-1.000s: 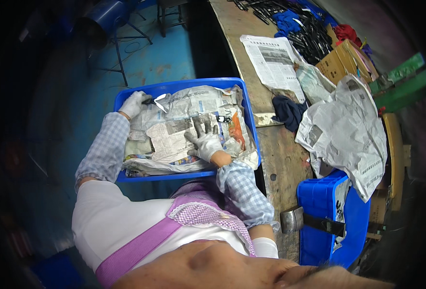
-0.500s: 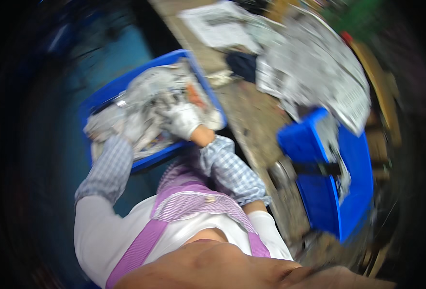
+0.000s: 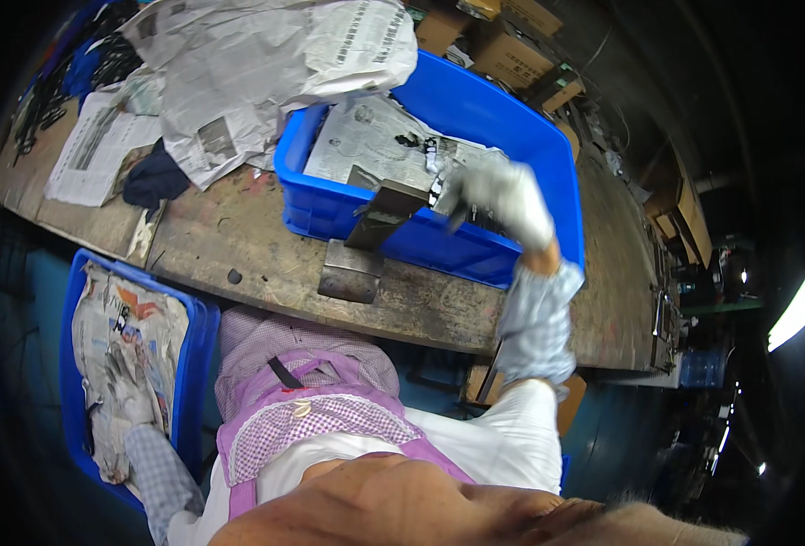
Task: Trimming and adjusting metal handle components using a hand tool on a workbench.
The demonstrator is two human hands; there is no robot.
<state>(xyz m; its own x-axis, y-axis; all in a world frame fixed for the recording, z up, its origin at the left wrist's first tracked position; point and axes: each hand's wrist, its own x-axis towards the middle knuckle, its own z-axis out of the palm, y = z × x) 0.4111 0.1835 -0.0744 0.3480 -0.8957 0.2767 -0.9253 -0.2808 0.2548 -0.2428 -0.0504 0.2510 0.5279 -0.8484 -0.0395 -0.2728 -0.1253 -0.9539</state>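
Note:
My left hand (image 3: 129, 400), in a pale work glove, lies with its fingers stretched out on crumpled newspaper (image 3: 147, 323) inside a low blue bin (image 3: 204, 341) at the left. Over the front side of a larger blue bin (image 3: 439, 241) on the table hovers my right hand (image 3: 516, 205), gloved in white with greyish fingers. Motion smears those fingers, so their grip cannot be made out. Inside this bin is a newspaper sheet (image 3: 357, 146), with small black and silvery pieces (image 3: 434, 159) beside the right hand. Checked sleeve covers wrap both forearms.
The worn wooden table (image 3: 229, 237) carries a dark metal strip (image 3: 389, 214) against the bin's front and a curved metal block (image 3: 352, 273). Large newspaper sheets (image 3: 248, 64), a dark cloth (image 3: 155, 177) and black cords (image 3: 102, 68) lie leftward. Cardboard boxes (image 3: 511, 50) stand behind.
The view has swung right toward the table. My right hand has left the newspaper in the low bin and moved over the larger bin. My left hand stays in the low bin.

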